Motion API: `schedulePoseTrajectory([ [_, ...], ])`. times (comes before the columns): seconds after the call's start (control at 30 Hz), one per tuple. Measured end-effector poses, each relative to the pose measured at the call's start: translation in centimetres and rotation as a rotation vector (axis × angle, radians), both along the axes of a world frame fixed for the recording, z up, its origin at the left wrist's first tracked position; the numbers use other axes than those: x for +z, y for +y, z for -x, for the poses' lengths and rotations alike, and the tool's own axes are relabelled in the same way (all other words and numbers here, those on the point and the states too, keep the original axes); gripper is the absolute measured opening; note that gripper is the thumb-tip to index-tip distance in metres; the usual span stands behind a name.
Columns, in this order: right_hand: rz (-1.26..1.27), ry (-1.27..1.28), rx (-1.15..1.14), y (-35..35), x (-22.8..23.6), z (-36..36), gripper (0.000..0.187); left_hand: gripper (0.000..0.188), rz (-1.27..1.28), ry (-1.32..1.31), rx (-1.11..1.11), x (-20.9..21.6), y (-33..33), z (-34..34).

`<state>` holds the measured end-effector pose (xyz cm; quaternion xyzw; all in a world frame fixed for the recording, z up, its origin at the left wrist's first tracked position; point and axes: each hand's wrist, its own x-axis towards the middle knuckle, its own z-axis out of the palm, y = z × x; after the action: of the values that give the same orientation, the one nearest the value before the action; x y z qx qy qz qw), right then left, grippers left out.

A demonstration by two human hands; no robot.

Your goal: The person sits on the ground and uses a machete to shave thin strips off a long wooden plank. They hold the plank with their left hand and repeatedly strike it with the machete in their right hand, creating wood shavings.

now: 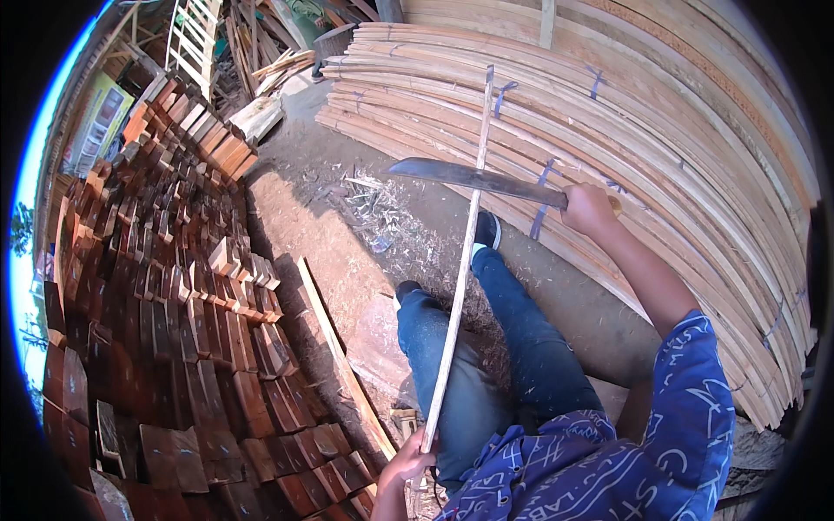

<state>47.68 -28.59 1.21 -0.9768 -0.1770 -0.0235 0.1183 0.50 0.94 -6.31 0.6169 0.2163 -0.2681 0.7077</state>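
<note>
My right hand (588, 209) is closed round the wooden handle of a machete (478, 178), whose long dark blade points left. Under or against the blade runs a thin, pale wooden strip (462, 286), and the blade crosses its upper part; whether they touch I cannot tell. Low in the view, my left hand (413, 458) grips the strip near its lower end. From there the strip slants up and away past my legs, its far end lying over the bundled strips. Wood shavings (391, 217) litter the ground near my feet.
Tied bundles of long wooden strips (660, 165) lie along the right. Stacked reddish timber blocks (191, 339) fill the left. A loose plank (343, 356) lies on the ground beside that stack. A pale wooden ladder (193, 48) and scrap wood stand at the back.
</note>
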Motion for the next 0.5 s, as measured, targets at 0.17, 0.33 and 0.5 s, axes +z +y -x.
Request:
schedulePoseTrajectory([
  [0.17, 0.036, -0.039, 0.290, 1.5, 0.2, 5.0, 0.015, 0.056, 0.071, 0.072, 0.035, -0.1, 0.0, 0.3],
  [0.33, 0.185, -0.066, 0.711, 3.3, 0.1, 8.7, 0.013, 0.081, 0.060, 0.035, -0.015, -2.1, 1.2, 1.6],
  [0.5, -0.014, -0.030, -0.042, -1.1, 0.8, -0.9, 0.018, 0.089, 0.071, 0.067, 0.029, -1.1, 0.6, 1.5],
])
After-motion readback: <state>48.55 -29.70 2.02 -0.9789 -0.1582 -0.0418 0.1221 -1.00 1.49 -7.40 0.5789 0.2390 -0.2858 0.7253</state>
